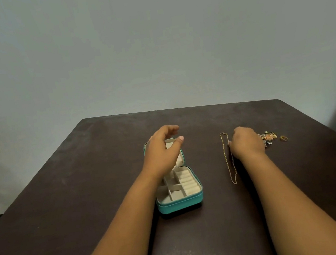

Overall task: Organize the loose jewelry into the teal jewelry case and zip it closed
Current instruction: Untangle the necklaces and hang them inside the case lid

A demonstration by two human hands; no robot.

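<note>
Fingers of the right hand [246, 141] curl down at the chain [229, 158], whether pinching it I cannot tell; left hand [161, 149] hovers loosely spread, holding nothing. On the table [66, 203], the case [180, 202] lies unzipped, compartments bare (apparently). Chain, brooches [267, 136] and ring [284, 138] remain outside, right.

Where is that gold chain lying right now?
In the head view, the gold chain lies stretched out on the dark table, right of the open teal case, with the right hand touching its upper part.
</note>
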